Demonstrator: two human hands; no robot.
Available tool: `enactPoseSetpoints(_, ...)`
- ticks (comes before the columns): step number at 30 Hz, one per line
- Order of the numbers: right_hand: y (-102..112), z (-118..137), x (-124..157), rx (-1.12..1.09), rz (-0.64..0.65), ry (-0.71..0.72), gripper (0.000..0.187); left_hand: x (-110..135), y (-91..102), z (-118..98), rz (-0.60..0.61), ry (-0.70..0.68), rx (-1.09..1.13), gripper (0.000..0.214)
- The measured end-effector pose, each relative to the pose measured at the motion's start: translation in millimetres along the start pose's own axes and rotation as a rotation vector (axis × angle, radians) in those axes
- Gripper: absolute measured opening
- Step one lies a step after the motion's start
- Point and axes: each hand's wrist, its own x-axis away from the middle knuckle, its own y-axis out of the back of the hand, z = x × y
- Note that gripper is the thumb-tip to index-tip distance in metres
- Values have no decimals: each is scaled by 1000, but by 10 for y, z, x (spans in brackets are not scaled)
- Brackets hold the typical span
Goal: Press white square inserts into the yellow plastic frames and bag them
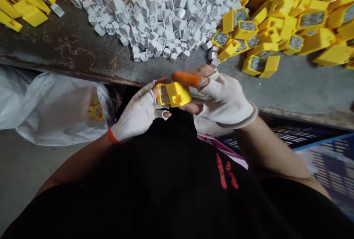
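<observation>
On our far left a white bag (66, 115) sags below the edge of the dark table (74, 51), yellow bits (96, 110) showing in it. Above, on the table, lies a loose pile of yellow frames (30, 4). Next comes our left hand (136, 111), in a white glove with bare fingertips, holding the left end of a yellow box (179, 95) — we have the box at the table's near edge, in front of our black shirt (166, 165). Beyond it a broad heap of small white caps (163, 21) spreads across the table. Our right hand (228, 97), gloved too, grips the box's right end, an orange cover (186, 79) on one finger. Farther right we see many yellow boxes (286, 10) piled up, some showing mottled grey faces — and below the edge, a blue basket (323, 141)
</observation>
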Motion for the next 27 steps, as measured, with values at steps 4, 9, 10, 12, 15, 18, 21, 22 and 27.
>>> enactPoseSetpoints(4,-114,85,-74,-22,31,-71,61,18,-1,4,-19,-13,11,14)
enactPoseSetpoints(9,-170,-28,-47,-20,-15,8,63,17,19,15,-17,-36,-2,11)
enactPoseSetpoints(10,-168,-41,-49,-2,-19,29,63,15,20,23,-16,-47,-17,12)
enactPoseSetpoints(12,-162,-30,-61,66,-29,68,62,20,22,42,-24,-76,-56,16)
enactPoseSetpoints(15,-190,88,-64,150,-21,69,58,64,31,55,-29,-134,-150,30)
enactPoseSetpoints(18,-316,261,-29,207,-40,-17,47,132,46,15,-25,-252,-401,53)
enactPoseSetpoints(21,-478,322,-14,188,-128,-57,43,174,67,-59,-72,-423,-786,56)
enactPoseSetpoints(22,-513,301,-23,117,-158,-69,43,179,75,-79,-84,-473,-893,51)
enactPoseSetpoints(27,-460,147,-139,-544,-220,-323,72,190,112,-116,-27,-791,-1137,43)
